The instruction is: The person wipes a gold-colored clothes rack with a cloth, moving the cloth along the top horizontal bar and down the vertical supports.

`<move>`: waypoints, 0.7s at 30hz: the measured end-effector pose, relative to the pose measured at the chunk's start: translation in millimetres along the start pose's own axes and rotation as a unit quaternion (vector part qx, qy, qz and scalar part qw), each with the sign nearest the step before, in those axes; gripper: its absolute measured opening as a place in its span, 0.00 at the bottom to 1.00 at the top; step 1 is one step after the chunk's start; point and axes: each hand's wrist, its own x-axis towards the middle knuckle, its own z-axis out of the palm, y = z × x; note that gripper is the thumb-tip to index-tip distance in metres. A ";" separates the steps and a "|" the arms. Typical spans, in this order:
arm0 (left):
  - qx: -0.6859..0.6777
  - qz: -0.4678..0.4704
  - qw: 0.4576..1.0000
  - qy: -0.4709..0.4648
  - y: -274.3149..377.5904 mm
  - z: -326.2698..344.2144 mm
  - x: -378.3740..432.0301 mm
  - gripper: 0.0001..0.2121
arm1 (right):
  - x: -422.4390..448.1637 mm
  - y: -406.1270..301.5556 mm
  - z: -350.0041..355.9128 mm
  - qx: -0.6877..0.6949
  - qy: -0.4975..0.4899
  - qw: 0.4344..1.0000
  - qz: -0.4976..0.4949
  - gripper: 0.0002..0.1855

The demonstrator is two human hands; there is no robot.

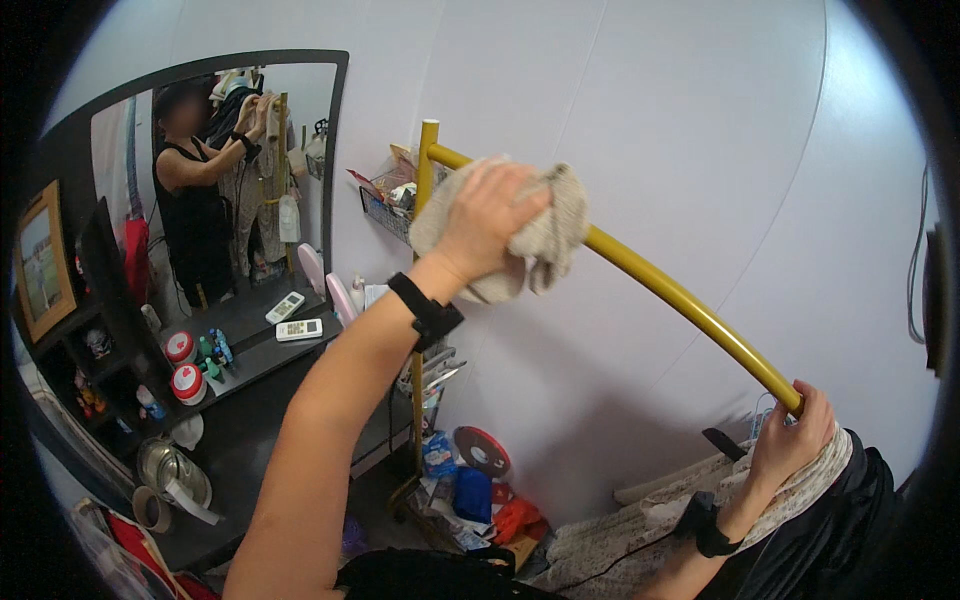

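Note:
My left hand (491,217) grips a bunched beige cloth (562,217), which wraps over the upper bar of a yellow metal clothes rack (667,296) near its left upright. Farther along, at the lower right, the fingers of my right hand (799,442) close around the same bar. Just beyond that hand hang patterned light garments (622,540) and a black garment (847,517), pushed together at the right end. Both wrists wear black bands.
A dark-framed mirror (341,112) reflects a person at the rack. Below it, a black dressing table (247,442) carries remote controls, red-lidded jars and a tape roll (150,510). A wire basket (386,214) is behind the upright. Bags and a round red-rimmed object (481,451) lie low by the wall.

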 end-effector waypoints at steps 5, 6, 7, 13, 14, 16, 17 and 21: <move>-0.026 -0.050 0.998 -0.011 -40.8 -21.1 -7.3 0.32 | -3.4 -5.9 6.7 0.011 -0.008 1.000 -0.010 0.16; -0.027 -0.067 0.997 -0.020 -44.4 -22.1 -8.0 0.32 | -4.2 -5.1 7.9 0.009 -0.013 1.000 -0.003 0.15; -0.030 -0.082 0.996 -0.029 -46.6 -23.5 -7.9 0.33 | -4.9 -5.2 7.6 0.005 -0.017 1.000 0.004 0.14; -0.047 -0.112 0.992 -0.027 -29.9 -20.9 -2.6 0.30 | -1.8 -7.4 4.4 -0.010 -0.019 0.999 0.032 0.15; -0.043 -0.121 0.991 -0.026 -23.8 -19.7 -1.6 0.30 | -2.5 -7.2 5.8 -0.006 -0.008 1.000 0.028 0.15; -0.048 -0.128 0.990 -0.041 -10.7 -20.4 0.7 0.30 | -4.1 -6.6 8.8 -0.004 -0.011 0.999 0.031 0.16; -0.054 -0.134 0.988 -0.053 -2.4 -20.0 1.7 0.31 | -4.4 -6.6 10.9 -0.004 -0.013 0.999 0.034 0.16; -0.062 -0.091 0.991 -0.077 55.6 -15.4 13.6 0.35 | -6.4 -8.8 18.2 0.035 -0.004 0.999 0.036 0.16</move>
